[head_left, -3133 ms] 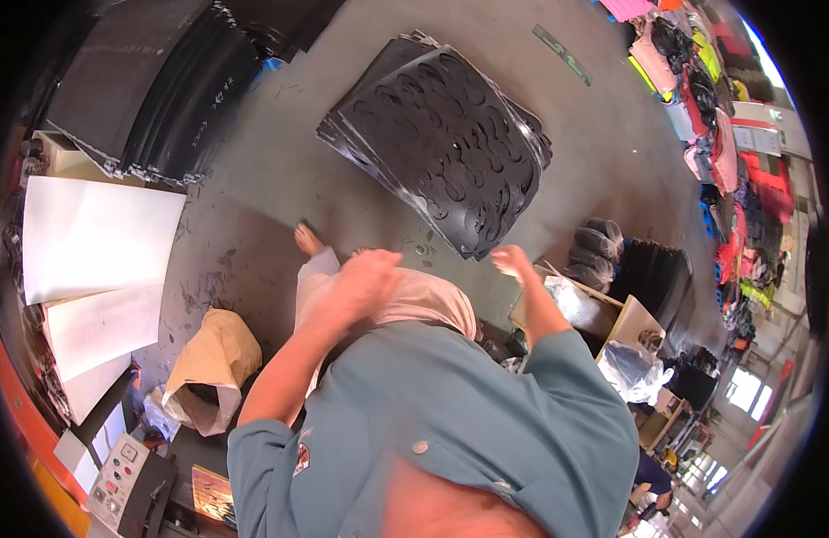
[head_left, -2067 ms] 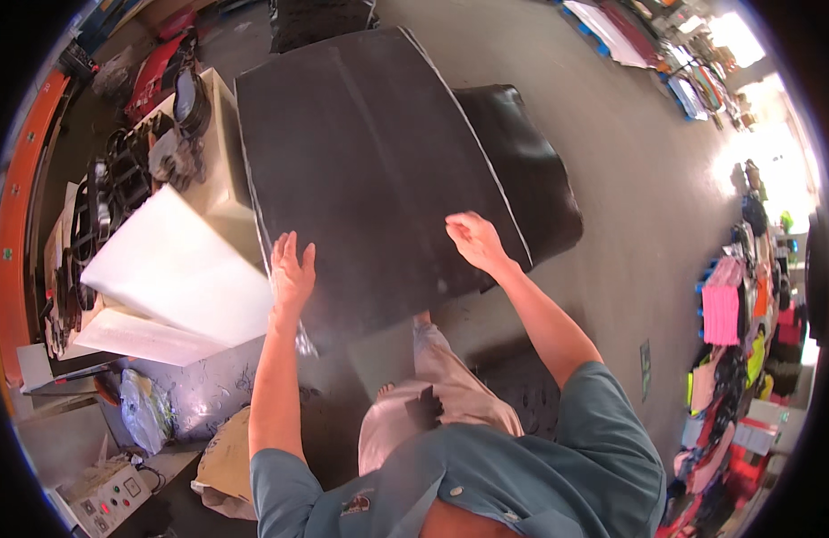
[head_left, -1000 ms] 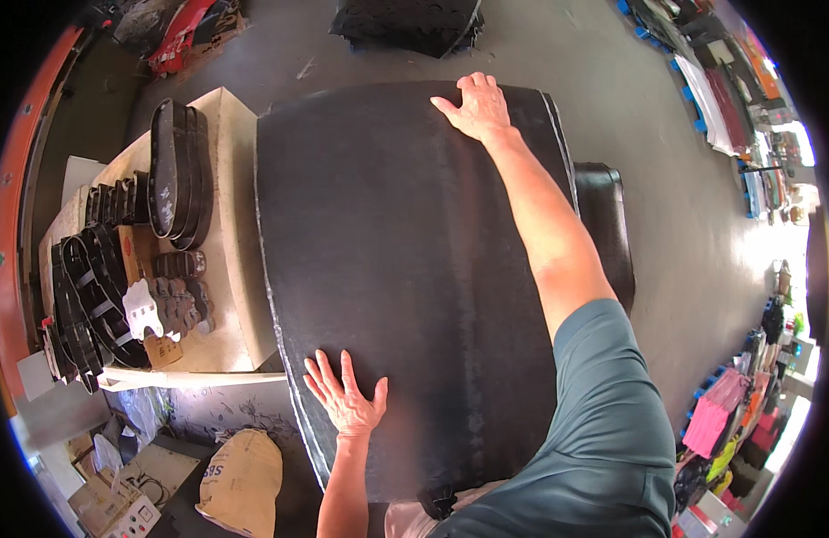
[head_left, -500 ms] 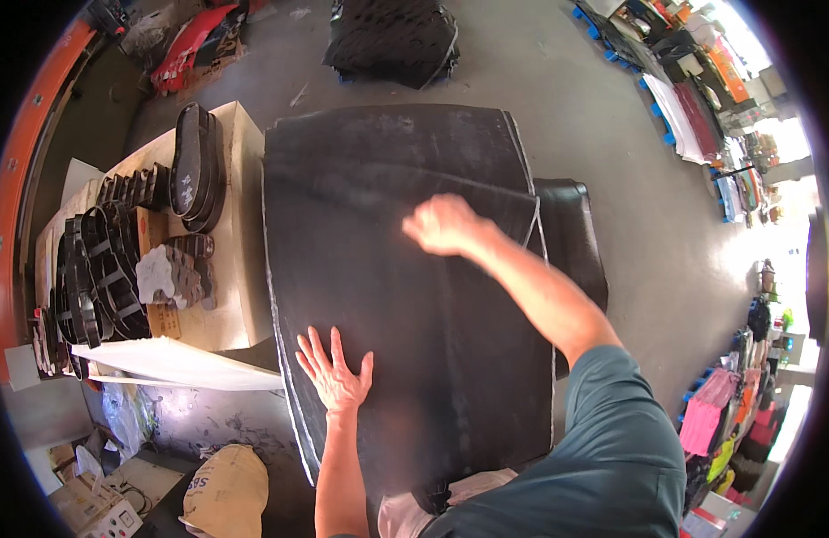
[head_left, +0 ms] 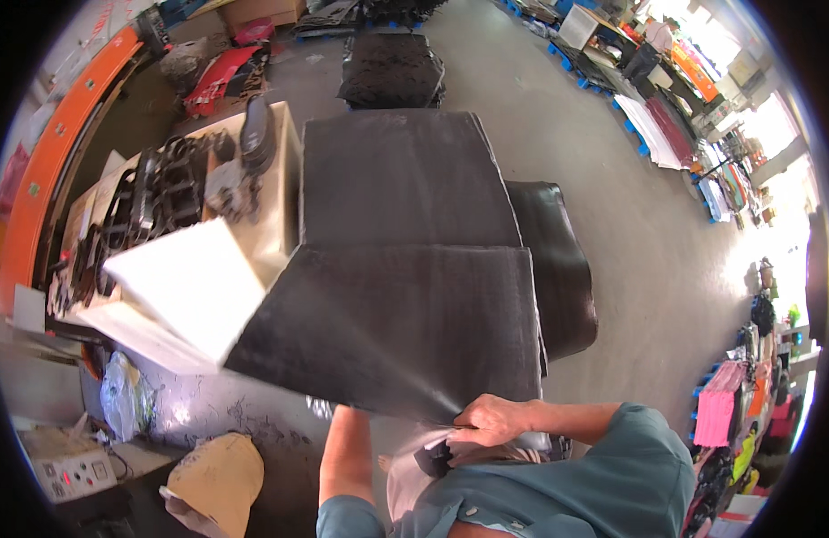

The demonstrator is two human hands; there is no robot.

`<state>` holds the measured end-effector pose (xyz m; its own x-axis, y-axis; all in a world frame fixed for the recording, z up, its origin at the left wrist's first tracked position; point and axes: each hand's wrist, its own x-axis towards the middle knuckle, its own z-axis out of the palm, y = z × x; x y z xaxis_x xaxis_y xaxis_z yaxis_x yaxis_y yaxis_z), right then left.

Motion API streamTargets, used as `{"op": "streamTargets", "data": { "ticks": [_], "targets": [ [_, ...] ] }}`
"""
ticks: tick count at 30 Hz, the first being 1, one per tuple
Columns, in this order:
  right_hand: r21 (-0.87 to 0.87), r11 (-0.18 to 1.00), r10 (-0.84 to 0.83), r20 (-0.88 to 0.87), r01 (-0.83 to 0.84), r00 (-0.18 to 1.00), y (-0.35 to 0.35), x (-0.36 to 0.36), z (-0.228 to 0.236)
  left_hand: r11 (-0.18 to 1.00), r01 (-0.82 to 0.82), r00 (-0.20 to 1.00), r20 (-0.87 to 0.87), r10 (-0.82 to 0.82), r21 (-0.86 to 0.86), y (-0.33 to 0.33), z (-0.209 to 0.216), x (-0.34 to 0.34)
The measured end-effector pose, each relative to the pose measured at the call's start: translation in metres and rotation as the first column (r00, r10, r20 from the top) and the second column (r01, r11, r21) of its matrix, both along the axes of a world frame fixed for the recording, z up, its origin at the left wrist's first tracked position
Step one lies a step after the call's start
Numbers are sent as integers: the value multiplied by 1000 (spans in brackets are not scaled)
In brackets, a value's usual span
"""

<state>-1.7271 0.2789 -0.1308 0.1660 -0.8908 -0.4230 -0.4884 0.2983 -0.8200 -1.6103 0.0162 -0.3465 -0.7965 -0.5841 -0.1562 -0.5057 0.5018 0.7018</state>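
A large black sheet, rubber-like and with pale edges, lies folded or pulled back over a stack of similar black sheets. At its near edge, close to my waist, my right hand is closed on the sheet, and creases fan out from the grip. My left forearm reaches up to the sheet's near edge further left. There the left hand is hidden by the sheet, so its fingers do not show. A flat white panel slants beside the sheet's left corner.
On the left, a pale bench bears dark metal cutting dies and a sole-shaped stack. A glossy black roll or sheet is right of the stack. A beige sack and a control box stand lower left. More black sheets lie ahead.
My hands have gone from the sheet's top surface to its near edge. The sheet's near part has shifted and creased, exposing the sheets beneath at the far side. The white panel now shows.
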Motion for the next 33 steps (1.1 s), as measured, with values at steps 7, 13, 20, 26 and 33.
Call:
{"op": "streamTargets", "data": {
  "ticks": [7,13,20,26,33],
  "targets": [
    [-116,990,-37,323,78,946,-14,151,91,929,24,987,-159,38,370,116,92,141],
    [-130,962,-157,453,240,878,-40,273,131,826,127,970,-244,13,549,181,172,271],
    [-349,714,-272,661,607,700,-118,349,173,682,180,984,-137,-116,709,218,285,396],
    [-418,526,-158,808,741,568,-153,408,202,683,-50,965,-141,221,729,243,294,440],
    [-108,530,-212,943,841,255,-181,468,251,582,-515,321,-488,812,629,215,267,496]
  ]
}}
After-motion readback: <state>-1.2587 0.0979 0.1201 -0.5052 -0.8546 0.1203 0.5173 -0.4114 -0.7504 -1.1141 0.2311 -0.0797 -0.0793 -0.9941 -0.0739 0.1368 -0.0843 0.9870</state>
